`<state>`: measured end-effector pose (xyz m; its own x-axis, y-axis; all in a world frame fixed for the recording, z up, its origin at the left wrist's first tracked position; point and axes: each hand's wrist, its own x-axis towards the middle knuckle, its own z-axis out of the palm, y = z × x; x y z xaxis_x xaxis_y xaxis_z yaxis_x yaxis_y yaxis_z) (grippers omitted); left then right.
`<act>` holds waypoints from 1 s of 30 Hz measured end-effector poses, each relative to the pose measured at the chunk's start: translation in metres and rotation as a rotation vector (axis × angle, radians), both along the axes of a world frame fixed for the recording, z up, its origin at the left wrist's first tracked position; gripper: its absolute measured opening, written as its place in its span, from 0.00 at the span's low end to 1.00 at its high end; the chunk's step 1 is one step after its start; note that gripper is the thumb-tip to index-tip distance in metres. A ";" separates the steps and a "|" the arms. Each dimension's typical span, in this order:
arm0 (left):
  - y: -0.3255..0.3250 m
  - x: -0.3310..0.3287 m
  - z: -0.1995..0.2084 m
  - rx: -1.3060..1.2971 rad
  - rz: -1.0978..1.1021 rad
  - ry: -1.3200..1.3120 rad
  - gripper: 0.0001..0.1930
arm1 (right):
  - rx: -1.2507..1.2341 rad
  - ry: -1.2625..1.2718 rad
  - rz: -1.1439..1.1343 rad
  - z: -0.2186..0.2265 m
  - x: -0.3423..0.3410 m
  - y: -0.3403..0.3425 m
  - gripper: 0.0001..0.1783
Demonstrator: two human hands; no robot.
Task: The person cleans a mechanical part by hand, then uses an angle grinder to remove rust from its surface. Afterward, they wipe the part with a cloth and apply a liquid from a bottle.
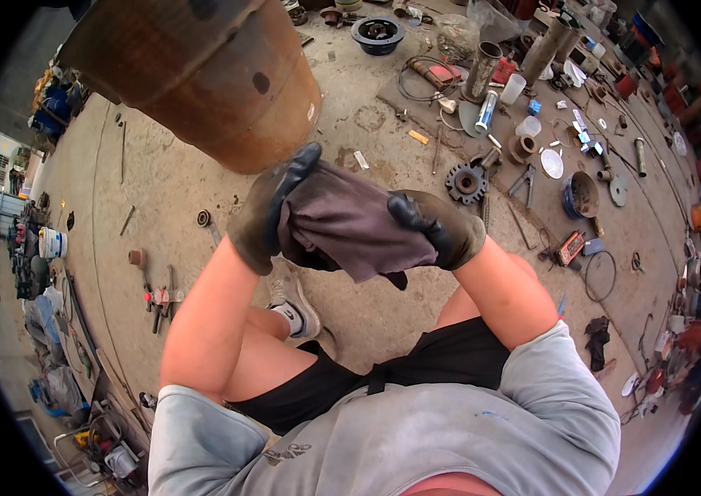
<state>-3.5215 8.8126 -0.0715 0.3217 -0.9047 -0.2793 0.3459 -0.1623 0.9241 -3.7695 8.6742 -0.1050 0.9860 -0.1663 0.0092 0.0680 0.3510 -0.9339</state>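
A dark purplish-grey rag (354, 217) is stretched between my two gloved hands, in front of my knees. My left hand (272, 211), in a black and olive work glove, grips the rag's left side with its fingers along the top edge. On the other side my right hand (441, 227), gloved alike, is closed on the rag with its fingers curled over it. Whether anything sits under the cloth is hidden. Just beyond my left hand stands a large rusty metal drum (226, 91), its lower edge close to the glove.
On the concrete floor to the right lie a toothed gear (466, 183), pliers (522, 183), a blue-rimmed bowl (580, 195) and a cartridge tube (487, 112). A dark round basin (378, 35) sits at the back. Hand tools (160, 298) and a white bucket (52, 243) are on the left.
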 end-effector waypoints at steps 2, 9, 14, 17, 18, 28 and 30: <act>-0.005 0.003 0.002 -0.023 -0.117 -0.195 0.17 | 0.242 -0.022 -0.031 0.026 0.011 0.013 0.33; -0.008 -0.041 0.001 -0.273 -0.352 0.126 0.19 | -0.408 -0.116 -0.723 0.007 0.048 0.021 0.17; 0.011 -0.080 -0.028 -0.009 -0.032 -0.851 0.18 | -0.799 -0.121 -0.730 -0.009 0.099 0.017 0.22; 0.019 -0.051 -0.005 0.031 -0.016 -0.764 0.21 | -0.024 -0.041 -0.516 0.017 0.120 0.047 0.30; 0.025 -0.040 -0.004 -0.023 -0.062 -0.849 0.20 | 0.010 0.015 -0.491 0.012 0.116 0.050 0.32; 0.209 0.279 -0.127 0.755 0.363 -0.456 0.46 | -0.838 0.070 -0.645 -0.036 0.148 -0.020 0.34; 0.276 0.381 -0.224 1.057 0.664 -0.888 0.48 | -0.849 0.181 -0.701 -0.052 0.133 -0.031 0.34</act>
<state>-3.1402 9.0887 -0.2952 0.9808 -0.0515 -0.1879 0.0351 -0.9020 0.4303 -3.6366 8.6432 -0.1569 0.6747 -0.6945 0.2499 -0.1607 -0.4687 -0.8686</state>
